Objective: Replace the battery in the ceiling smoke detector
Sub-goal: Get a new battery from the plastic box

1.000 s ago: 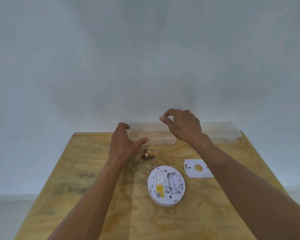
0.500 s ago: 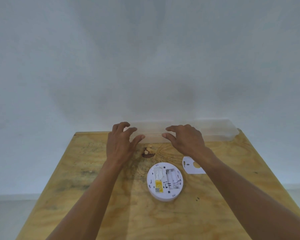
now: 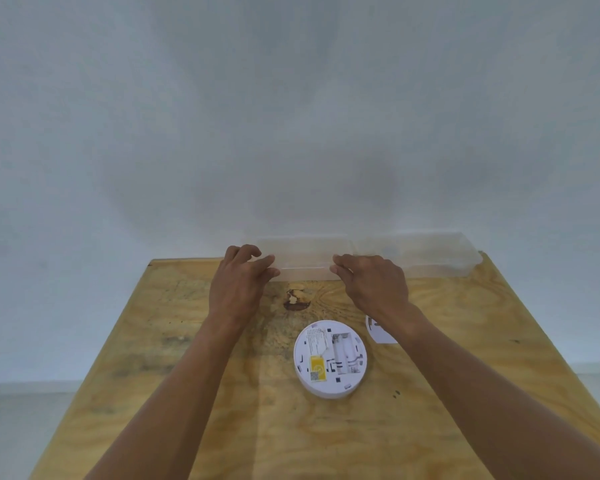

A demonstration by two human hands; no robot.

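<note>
Both hands have dropped onto the clear plastic box (image 3: pixel 303 259) at the table's (image 3: pixel 187 427) far edge; left hand (image 3: pixel 238 285) and right hand (image 3: pixel 373 284) touch it with fingers loosely spread. Nearer than the fingers, the smoke detector (image 3: pixel 329 358) lies back-up, its empty battery bay running away from the person. A white plate (image 3: pixel 378 332) peeks beside the right wrist.

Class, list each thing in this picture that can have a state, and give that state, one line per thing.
smoke detector: back up on the table, battery bay uncovered, no battery visible in it.
mounting plate: detached, flat on the table, partly hidden by the right forearm.
clear plastic box: at the table's far edge; open or closed cannot be told.
left hand: fingers touching the box.
right hand: fingers touching the box.
</note>
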